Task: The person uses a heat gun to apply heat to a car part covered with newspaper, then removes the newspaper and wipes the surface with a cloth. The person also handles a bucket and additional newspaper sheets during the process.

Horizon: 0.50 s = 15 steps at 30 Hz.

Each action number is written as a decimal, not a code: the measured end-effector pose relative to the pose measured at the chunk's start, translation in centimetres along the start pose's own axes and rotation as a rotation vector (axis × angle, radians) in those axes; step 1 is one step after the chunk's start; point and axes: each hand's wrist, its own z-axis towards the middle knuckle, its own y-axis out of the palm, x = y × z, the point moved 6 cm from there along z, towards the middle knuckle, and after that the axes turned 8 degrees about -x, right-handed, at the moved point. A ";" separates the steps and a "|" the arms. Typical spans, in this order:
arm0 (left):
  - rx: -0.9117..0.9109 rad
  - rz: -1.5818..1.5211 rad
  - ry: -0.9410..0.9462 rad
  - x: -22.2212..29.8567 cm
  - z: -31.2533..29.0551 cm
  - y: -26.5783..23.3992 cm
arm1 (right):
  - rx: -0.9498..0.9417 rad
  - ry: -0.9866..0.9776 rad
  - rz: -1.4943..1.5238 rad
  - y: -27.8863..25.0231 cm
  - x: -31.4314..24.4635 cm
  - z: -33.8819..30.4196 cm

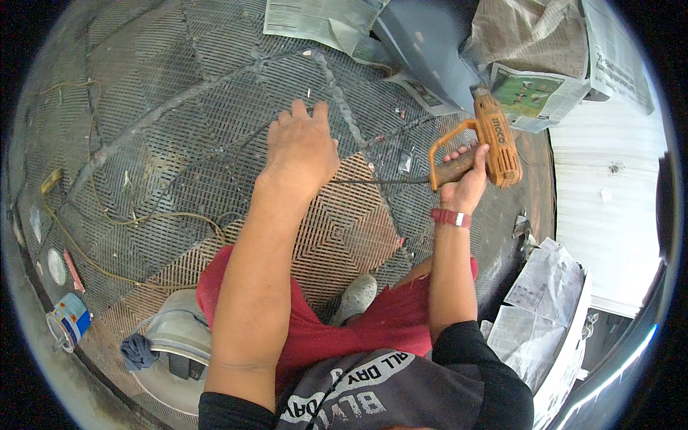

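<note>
My right hand (466, 188) is wrapped round the handle of an orange heat gun (497, 142). Its nozzle points away from me, at the edge of a smooth grey panel (426, 43) bordered by masking newspaper (529, 93). From the base of the handle, a black cord (380, 181) runs left and passes beneath my left forearm. My left hand (301, 147) is raised over the floor, back upward, with its bent fingers apart and nothing visible in them. The underside of that hand is hidden.
Ribbed matting (344, 229) with scattered scraps covers the floor. A yellowish hose (118, 221) winds across the left side. Lower left are a blue-and-white can (69, 319) and a pale round container (175, 322) with a dark cloth (138, 352). A white panel (605, 201) stands right, above newspaper-covered parts (534, 315).
</note>
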 end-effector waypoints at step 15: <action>0.006 0.009 -0.001 1.1 -0.2 0.3 | 0.232 0.087 0.066 -16.3 3.6 11.9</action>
